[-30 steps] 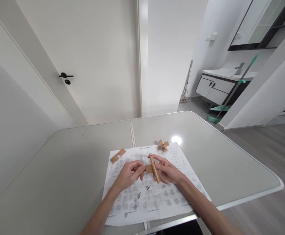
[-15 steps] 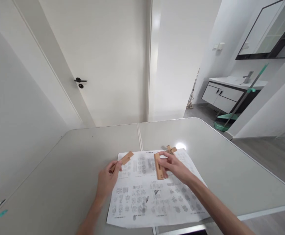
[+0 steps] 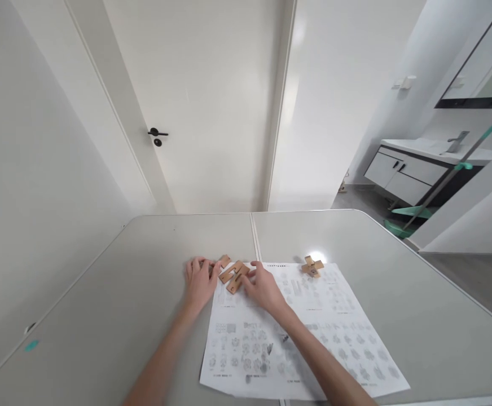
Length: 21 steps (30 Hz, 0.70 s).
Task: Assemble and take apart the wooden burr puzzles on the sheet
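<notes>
Over paper point(image 3: 241, 313), the half-open right hand point(image 3: 263, 287) touches a wooden piece point(image 3: 234, 283)

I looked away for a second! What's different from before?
The right hand carried its wooden piece left, beside another piece at the paper's far left. The left hand went left too; what it covers is unclear. The cross-shaped block stayed near the far edge.

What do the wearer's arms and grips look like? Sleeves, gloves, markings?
Left grip and right grip are bare human hands with slim fingers, no gloves. The left arm and right arm are bare as far as the frame shows: no sleeves, watch, bands, cables or markings visible. Too small to tell on rings.
</notes>
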### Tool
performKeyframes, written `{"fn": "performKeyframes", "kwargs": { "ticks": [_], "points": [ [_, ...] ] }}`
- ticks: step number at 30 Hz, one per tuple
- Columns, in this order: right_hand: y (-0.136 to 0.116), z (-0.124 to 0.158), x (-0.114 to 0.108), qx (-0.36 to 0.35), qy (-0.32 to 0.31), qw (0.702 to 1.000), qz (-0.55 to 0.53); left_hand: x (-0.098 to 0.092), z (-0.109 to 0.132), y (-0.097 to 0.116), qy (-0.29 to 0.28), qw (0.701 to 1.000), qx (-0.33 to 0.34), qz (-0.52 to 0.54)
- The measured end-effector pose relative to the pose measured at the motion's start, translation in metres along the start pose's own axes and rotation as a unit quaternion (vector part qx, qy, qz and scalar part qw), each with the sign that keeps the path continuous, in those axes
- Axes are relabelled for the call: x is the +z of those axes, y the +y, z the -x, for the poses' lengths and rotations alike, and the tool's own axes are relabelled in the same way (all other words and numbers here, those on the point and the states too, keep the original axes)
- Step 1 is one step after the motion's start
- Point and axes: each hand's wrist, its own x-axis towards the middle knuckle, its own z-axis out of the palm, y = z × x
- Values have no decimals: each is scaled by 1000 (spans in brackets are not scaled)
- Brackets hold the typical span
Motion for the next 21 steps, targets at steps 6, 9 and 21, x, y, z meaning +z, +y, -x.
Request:
{"fn": "performKeyframes", "kwargs": {
  "ticks": [6,9,21],
  "points": [
    [13,65,-78,-66,33,996,42,-11,21,14,-31,998,51,32],
    [26,76,-130,-52,103,986,124,-9,34,48,-66,985,131,87],
    [59,22,-162,0,173,906,387,31,39,145,-184,917,217,280]
  ]
}}
